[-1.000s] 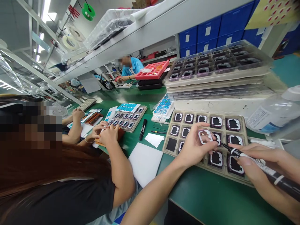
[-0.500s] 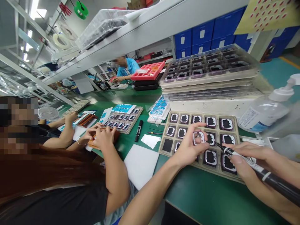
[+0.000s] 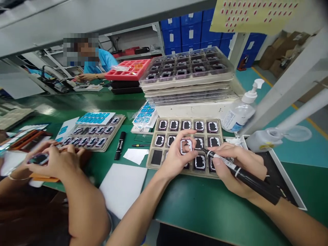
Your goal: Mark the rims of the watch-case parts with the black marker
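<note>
My left hand (image 3: 176, 158) pinches a small white-rimmed square frame part (image 3: 186, 146) above a beige tray (image 3: 151, 147) of several similar dark parts. My right hand (image 3: 237, 169) grips a black marker pen (image 3: 241, 174), with its tip pointing left at the held part. Both hands hover over the tray's front rows on the green bench (image 3: 217, 212).
A stack of filled trays (image 3: 187, 73) stands behind, a pump bottle (image 3: 239, 111) to its right. A white sheet (image 3: 121, 188), a black marker (image 3: 119, 146) and blue sticker sheets (image 3: 143, 116) lie to the left. A co-worker's hands (image 3: 51, 160) work beside another tray (image 3: 94, 133).
The view has swung right and both hands now sit nearer the middle. The pen tip has come closer to the held part. The co-worker's head has left the picture.
</note>
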The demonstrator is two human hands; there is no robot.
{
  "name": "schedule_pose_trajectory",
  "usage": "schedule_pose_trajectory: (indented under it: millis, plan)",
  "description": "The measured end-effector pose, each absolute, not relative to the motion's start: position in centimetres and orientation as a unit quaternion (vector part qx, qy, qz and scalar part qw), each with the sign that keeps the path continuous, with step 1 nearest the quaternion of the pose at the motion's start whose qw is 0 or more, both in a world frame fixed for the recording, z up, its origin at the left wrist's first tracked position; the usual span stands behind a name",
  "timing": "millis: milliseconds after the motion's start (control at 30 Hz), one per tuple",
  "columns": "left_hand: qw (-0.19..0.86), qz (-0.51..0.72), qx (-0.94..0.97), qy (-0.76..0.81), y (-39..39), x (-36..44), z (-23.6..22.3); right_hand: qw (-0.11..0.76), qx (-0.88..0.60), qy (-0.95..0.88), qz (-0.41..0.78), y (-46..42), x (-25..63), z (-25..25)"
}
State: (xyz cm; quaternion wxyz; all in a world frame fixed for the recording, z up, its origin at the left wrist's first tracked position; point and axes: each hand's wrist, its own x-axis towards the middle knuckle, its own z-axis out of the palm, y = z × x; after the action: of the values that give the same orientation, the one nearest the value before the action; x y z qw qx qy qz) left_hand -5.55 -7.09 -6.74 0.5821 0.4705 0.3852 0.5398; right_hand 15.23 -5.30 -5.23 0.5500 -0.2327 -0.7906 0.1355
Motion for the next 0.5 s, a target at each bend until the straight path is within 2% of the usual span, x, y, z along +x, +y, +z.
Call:
schedule_pose_trajectory:
  millis: [500]
  plan:
    - [0.595, 0.567, 0.419, 0.385, -7.0, -5.27, -7.04, 0.55, -0.224, -0.796, 0.119, -5.17, 15.46, -5.29]
